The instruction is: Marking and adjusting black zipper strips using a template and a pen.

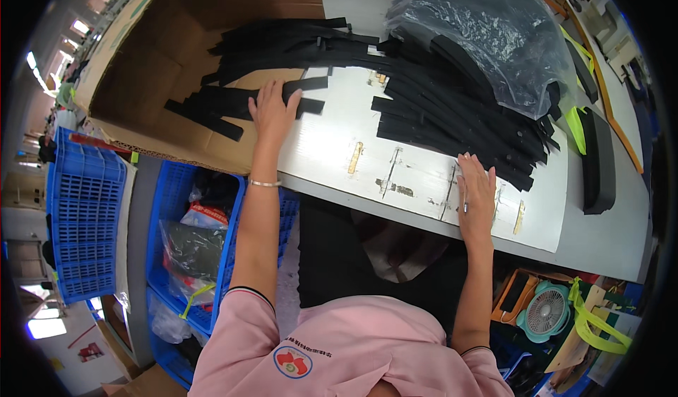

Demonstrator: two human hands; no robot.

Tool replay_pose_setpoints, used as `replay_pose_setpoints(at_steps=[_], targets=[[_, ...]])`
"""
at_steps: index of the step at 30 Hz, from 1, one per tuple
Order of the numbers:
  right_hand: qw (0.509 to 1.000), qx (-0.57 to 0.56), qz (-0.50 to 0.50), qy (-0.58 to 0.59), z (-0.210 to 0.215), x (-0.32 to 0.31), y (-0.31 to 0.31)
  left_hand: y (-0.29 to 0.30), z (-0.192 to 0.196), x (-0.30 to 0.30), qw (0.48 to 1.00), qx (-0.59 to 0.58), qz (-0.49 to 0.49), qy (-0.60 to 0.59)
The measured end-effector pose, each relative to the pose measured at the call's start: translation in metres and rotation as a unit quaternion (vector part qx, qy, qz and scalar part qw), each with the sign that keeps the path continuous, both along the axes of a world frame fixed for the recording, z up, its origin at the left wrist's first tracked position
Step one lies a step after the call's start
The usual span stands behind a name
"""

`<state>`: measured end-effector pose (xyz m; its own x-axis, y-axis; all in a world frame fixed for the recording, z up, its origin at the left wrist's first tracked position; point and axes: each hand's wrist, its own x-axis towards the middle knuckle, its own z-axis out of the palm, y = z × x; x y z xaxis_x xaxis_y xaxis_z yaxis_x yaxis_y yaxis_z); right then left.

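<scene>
My left hand [274, 112] rests with fingers spread on a few black fabric strips [229, 103] at the mouth of an open cardboard box [152, 65]. My right hand [477, 192] lies flat on the white board [332, 139], its fingertips just short of a large pile of black strips [452, 114]. Another heap of strips [282, 47] stretches from the box onto the board. Neither hand grips anything.
A clear plastic bag [487, 37] with dark contents covers the pile's far side. Black padded pieces [599, 164] lie on the grey table at right. Blue crates [88, 213] stand at left. Below the right table edge sits a small teal fan [547, 311].
</scene>
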<state>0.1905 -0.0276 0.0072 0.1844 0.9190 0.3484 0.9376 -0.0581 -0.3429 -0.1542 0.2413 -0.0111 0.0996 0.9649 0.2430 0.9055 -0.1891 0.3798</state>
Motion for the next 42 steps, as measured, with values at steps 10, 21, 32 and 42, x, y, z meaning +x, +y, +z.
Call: replay_pose_setpoints(at_steps=[10, 21, 32, 42], targets=[[0.999, 0.031, 0.006, 0.012, 0.004, 0.017, 0.012, -0.068, 0.019, 0.002, 0.982, 0.158, -0.057, -0.090], [0.988, 0.126, 0.025, 0.083, 0.001, -0.025, -0.032, -0.200, 0.009, 0.142, 0.938, 0.026, -0.325, -0.116], [0.993, 0.075, -0.095, -0.007, -0.016, 0.032, -0.098, -0.225, 0.008, 0.131, 0.942, -0.010, -0.333, -0.042], [0.989, 0.085, -0.119, -0.022, -0.019, 0.041, -0.105, -0.224, 0.009, 0.104, 0.973, -0.010, -0.232, -0.006]])
